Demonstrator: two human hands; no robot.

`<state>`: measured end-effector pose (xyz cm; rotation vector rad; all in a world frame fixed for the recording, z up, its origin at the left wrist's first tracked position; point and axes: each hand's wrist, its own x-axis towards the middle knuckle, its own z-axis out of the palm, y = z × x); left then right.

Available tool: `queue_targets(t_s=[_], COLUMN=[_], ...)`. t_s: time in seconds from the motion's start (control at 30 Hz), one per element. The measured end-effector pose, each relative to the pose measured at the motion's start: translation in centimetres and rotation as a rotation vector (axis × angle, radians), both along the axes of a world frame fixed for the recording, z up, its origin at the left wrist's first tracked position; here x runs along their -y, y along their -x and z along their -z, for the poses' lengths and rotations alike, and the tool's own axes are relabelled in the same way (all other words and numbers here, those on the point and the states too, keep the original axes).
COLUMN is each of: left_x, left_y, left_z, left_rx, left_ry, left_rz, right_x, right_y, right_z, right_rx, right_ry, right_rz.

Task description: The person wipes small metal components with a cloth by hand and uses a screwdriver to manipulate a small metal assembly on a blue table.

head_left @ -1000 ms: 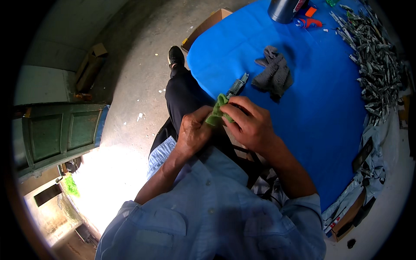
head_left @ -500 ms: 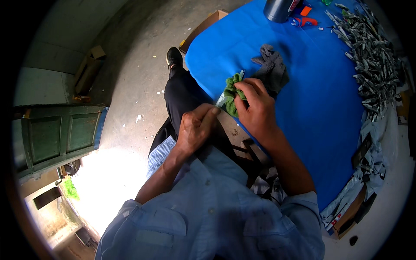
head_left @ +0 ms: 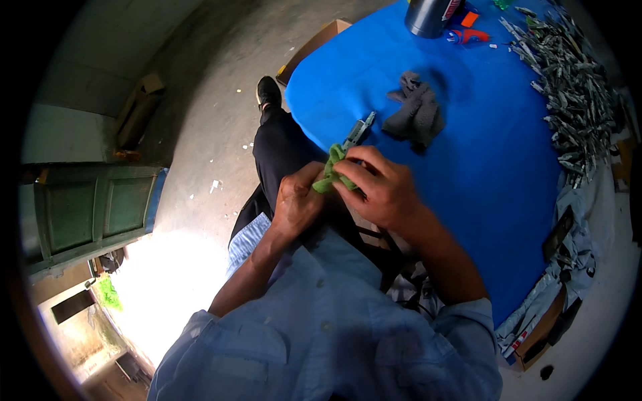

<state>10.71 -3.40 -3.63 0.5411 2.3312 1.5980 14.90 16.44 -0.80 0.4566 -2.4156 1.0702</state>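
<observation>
My left hand is closed around the near end of a narrow grey part, whose dark, notched far end sticks out over the edge of the blue-covered table. A crumpled green cloth lies around the part's near section, close to the left fingers. Pinching that cloth is my right hand, its thumb and fingers pressed together. The part's held end is hidden by the hand. Beyond the hands, a dark grey cloth rests bunched on the table.
The blue tabletop bears a heap of similar narrow grey parts along the right. A metal flask and a red-and-blue tool stand and lie at the back. A cardboard box sits beyond the table's left edge.
My right hand and the green cloth have slid along the grey part toward my left hand. The part's far end is now uncovered. The left hand stays nearly in place.
</observation>
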Motion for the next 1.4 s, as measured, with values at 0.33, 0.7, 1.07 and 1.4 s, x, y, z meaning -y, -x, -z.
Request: queue_targets(t_s=[0.33, 0.7, 1.07, 1.4], left_x=[-0.4, 0.0, 0.2, 0.3], left_y=[-0.3, 0.0, 0.3, 0.7], left_z=[-1.6, 0.0, 1.0, 1.6], left_rx=[0.108, 0.073, -0.009, -0.073], left_ry=[0.015, -0.061, -0.16, -0.18], left_rz=[-0.026, 0.006, 0.017, 0.031], right_x=[-0.4, 0.1, 1.3, 2.7], right_y=[0.9, 2.3, 0.4, -0.1], right_z=[0.6, 1.2, 0.8, -0.3], right_rx=[0.016, 0.017, 0.026, 0.128], right_ry=[0.033, 0.178, -0.005, -0.08], right_rz=[0.2, 0.371, 0.273, 0.292])
